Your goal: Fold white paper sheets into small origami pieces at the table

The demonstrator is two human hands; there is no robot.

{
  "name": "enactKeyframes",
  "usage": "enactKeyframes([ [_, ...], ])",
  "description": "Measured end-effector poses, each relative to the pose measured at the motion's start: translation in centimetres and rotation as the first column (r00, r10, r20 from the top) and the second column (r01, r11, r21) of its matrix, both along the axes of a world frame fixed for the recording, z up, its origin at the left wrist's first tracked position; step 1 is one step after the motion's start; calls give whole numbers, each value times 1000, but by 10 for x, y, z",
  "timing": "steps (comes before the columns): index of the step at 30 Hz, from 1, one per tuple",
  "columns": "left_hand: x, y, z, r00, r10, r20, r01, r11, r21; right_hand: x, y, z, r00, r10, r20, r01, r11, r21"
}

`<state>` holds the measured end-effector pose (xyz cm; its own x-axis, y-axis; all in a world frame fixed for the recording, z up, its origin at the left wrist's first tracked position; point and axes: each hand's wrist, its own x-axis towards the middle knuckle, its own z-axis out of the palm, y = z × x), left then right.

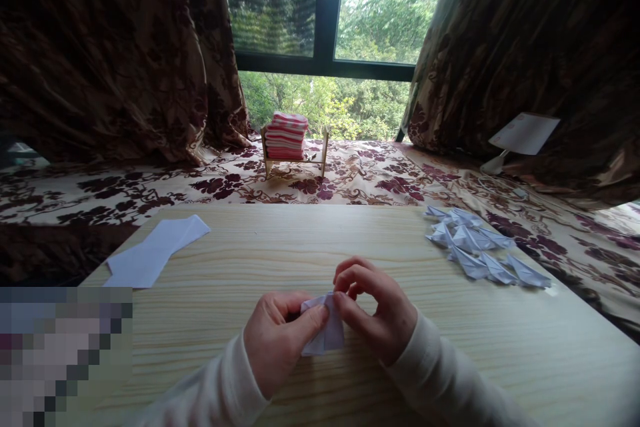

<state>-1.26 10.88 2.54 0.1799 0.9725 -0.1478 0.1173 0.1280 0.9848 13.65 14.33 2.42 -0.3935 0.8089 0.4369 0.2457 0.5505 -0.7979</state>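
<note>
A small white folded paper piece (pixel 326 330) is held between both hands just above the light wooden table (pixel 260 247). My left hand (pixel 277 340) pinches its left side with thumb and fingers closed. My right hand (pixel 375 310) grips its upper right edge, fingers curled and pressed on the fold. Both wrists wear pale long sleeves.
Flat white paper strips (pixel 155 250) lie at the table's left. A heap of several folded paper pieces (pixel 480 250) sits at the right edge. Behind the table, a small wooden rack with a red-and-white striped stack (pixel 286 137) stands on floral cloth before a window and dark curtains.
</note>
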Motion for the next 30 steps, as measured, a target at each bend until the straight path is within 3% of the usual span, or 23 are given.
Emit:
enactKeyframes([
  [5, 3, -2, 3, 999, -1, -46, 5, 997, 78, -2, -3, 0, 999, 49, -9, -50, 995, -86],
  [18, 9, -7, 5, 994, 25, -109, -12, 993, 120, -6, -5, 0, 997, 66, -36, -67, 998, -14],
  [30, 4, -2, 4, 994, 88, 66, -80, 990, -115, 1, 5, -3, 1000, -4, 31, 11, 979, -204],
])
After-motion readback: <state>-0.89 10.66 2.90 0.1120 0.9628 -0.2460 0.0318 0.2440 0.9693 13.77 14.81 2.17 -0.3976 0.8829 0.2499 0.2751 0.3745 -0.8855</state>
